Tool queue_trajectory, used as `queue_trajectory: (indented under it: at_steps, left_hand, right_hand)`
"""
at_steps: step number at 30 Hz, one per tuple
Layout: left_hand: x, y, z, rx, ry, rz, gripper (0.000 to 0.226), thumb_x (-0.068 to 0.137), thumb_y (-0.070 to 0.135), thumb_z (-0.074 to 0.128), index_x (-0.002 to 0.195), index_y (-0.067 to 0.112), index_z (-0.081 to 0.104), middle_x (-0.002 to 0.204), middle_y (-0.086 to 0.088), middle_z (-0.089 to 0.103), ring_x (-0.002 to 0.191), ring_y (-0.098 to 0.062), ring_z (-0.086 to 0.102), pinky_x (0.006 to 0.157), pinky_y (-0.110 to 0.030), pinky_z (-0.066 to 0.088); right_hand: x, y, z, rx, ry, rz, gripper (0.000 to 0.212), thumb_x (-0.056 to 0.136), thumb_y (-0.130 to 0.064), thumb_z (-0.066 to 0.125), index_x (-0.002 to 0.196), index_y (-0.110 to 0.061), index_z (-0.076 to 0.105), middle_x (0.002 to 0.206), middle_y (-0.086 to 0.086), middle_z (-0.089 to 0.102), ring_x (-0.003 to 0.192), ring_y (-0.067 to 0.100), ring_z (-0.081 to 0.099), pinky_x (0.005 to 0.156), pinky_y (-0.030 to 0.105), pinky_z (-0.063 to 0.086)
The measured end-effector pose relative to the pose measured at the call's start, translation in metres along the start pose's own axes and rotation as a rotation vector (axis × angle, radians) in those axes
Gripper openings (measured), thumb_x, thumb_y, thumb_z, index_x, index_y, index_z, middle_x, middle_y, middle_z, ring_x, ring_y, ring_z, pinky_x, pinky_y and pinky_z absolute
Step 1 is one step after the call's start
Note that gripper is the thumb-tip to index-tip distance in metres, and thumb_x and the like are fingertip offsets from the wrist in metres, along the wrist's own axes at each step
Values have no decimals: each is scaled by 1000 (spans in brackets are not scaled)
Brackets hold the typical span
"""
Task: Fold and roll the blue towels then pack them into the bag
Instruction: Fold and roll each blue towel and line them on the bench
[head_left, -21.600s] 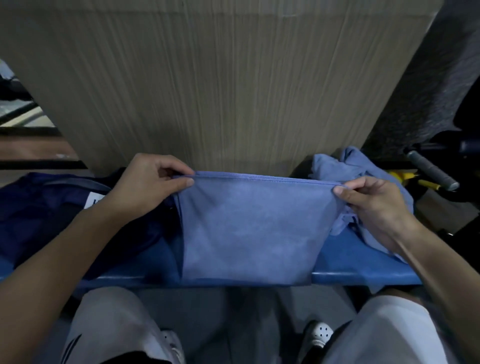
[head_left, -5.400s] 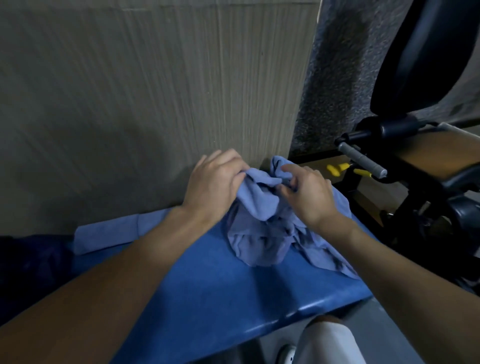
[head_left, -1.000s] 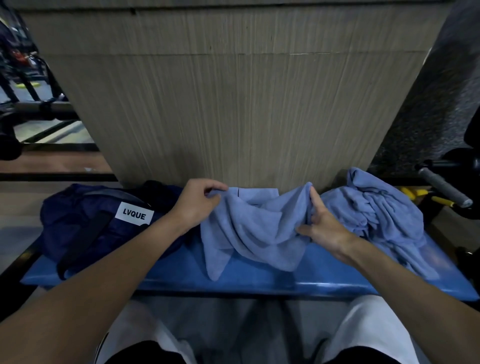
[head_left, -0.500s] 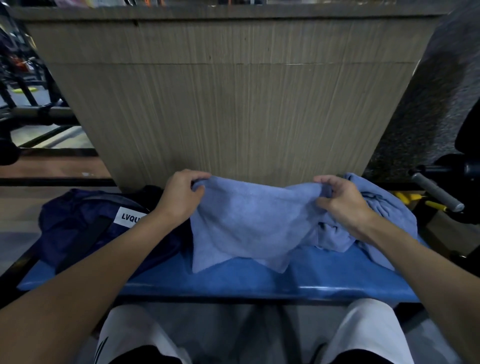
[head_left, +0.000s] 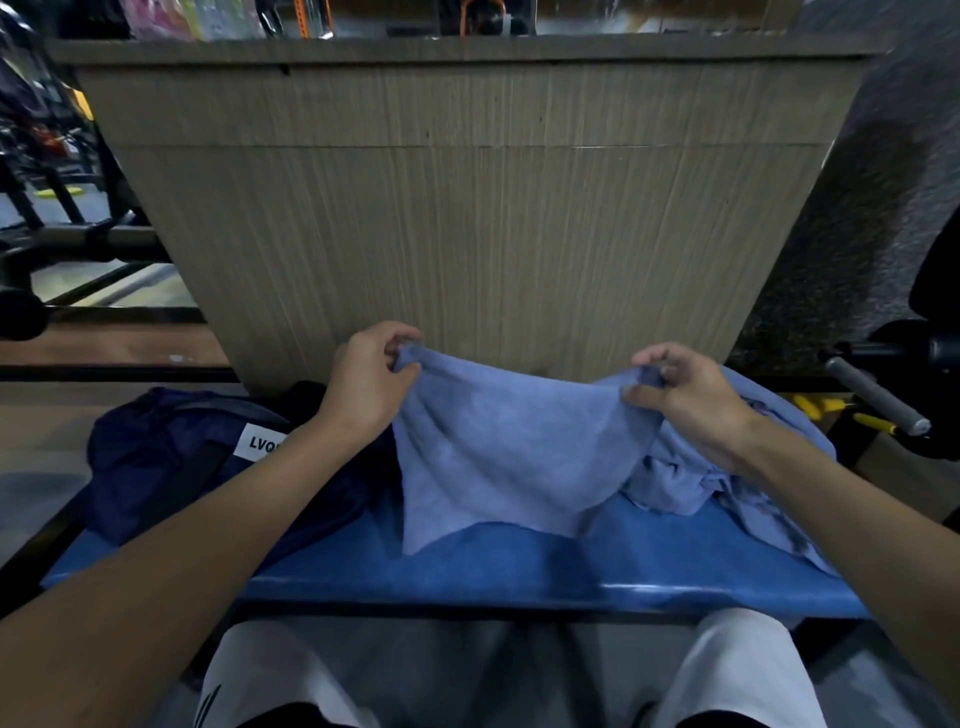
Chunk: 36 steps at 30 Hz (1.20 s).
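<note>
Towel (head_left: 519, 457) of pale blue hangs at the centre of the frame, lifted by its upper edge over a blue bench (head_left: 545, 571), its lower edge draped on the padded top. The left hand (head_left: 369, 384) pinches the upper left corner between thumb and curled fingers. The right hand (head_left: 685, 400) pinches the upper right corner the same way, and the cloth sags between them. Behind the right hand, at the right of the frame, a crumpled heap of more blue towels (head_left: 769, 441) lies on the bench. At the left, partly under the left forearm, a dark navy bag (head_left: 166, 467) rests on the bench, showing a white label (head_left: 262, 441) with partly hidden black letters. A wood-grain panel (head_left: 467, 234) fills the upper frame behind the bench. A grey-gripped bar (head_left: 872, 402) and yellow-handled items (head_left: 810, 405) sit at the right edge.
</note>
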<state>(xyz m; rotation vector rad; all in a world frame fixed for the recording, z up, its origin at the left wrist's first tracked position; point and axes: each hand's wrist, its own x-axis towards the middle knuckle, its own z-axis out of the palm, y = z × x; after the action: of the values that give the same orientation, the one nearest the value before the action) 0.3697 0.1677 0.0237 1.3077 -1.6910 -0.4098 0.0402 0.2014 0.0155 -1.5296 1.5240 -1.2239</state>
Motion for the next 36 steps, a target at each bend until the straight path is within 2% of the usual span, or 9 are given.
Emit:
queue_trajectory:
  at_steps: [4, 7, 9, 16, 19, 26, 29, 31, 36]
  left_hand:
    - [-1, -2, -3, 27, -1, -7, 24, 87, 0, 65, 104, 16, 64, 82, 11, 60, 73, -1, 55, 67, -10, 43]
    - [-1, -2, -3, 24, -24, -7, 22, 87, 0, 65, 105, 13, 66, 81, 8, 61, 73, -2, 55, 69, -15, 46]
    - [-2, -2, -2, 25, -24, -2, 20, 88, 0, 65, 103, 13, 66, 82, 5, 61, 71, -2, 55, 68, -14, 43]
    - [1, 5, -4, -93, 56, -61, 19, 85, -1, 68, 88, 17, 68, 77, 8, 63, 67, 2, 57, 64, -8, 44]
    - [5, 8, -5, -203, 72, -118, 26, 85, -1, 69, 83, 24, 68, 84, 5, 68, 76, -1, 62, 67, -12, 47]
    - [9, 13, -9, -208, 44, -142, 25, 89, -5, 62, 103, 14, 70, 90, 9, 66, 77, 7, 61, 72, -4, 48]
    - [10, 15, -11, -155, 41, -102, 26, 87, -6, 62, 100, 15, 69, 86, 9, 65, 73, 8, 61, 71, -7, 47]
    - [10, 17, -10, -121, 43, -82, 27, 86, -9, 62, 97, 15, 68, 83, 8, 64, 73, 2, 59, 69, -7, 46]
    - [12, 14, -10, -32, 39, -32, 26, 85, -11, 61, 94, 12, 68, 77, 1, 61, 66, -5, 52, 61, -5, 45]
  right_hand:
    - [-3, 0, -1, -282, -164, -60, 34, 80, 10, 64, 104, -13, 60, 95, 0, 59, 84, 10, 56, 64, 15, 49]
    - [3, 7, -5, -465, -86, -169, 30, 83, 8, 61, 105, -13, 60, 92, 1, 60, 90, 20, 59, 73, 25, 45]
    - [6, 6, -8, -495, 38, -171, 25, 89, -1, 60, 107, -18, 59, 78, 0, 57, 74, 19, 56, 63, 25, 41]
    - [9, -3, -12, -148, 234, -53, 16, 86, -13, 71, 92, -15, 57, 69, 9, 57, 52, 7, 51, 48, 21, 44]
    - [10, -5, -14, 18, 216, -17, 9, 87, -2, 67, 95, -5, 66, 83, 13, 64, 74, 15, 58, 61, 20, 49]
    - [16, -14, -24, -128, 219, 0, 38, 89, 5, 61, 126, -4, 59, 104, 12, 65, 95, 21, 62, 81, 29, 54]
    - [19, -15, -26, -198, 254, -29, 30, 91, 1, 59, 121, -4, 62, 93, 12, 63, 84, 21, 59, 60, 14, 50]
    - [21, -14, -27, -243, 270, -47, 25, 91, -1, 59, 115, -4, 64, 88, 14, 63, 76, 21, 57, 57, 20, 49]
    - [21, -13, -27, -284, 261, -62, 13, 90, -3, 62, 102, -6, 67, 91, 19, 66, 85, 28, 62, 80, 44, 52]
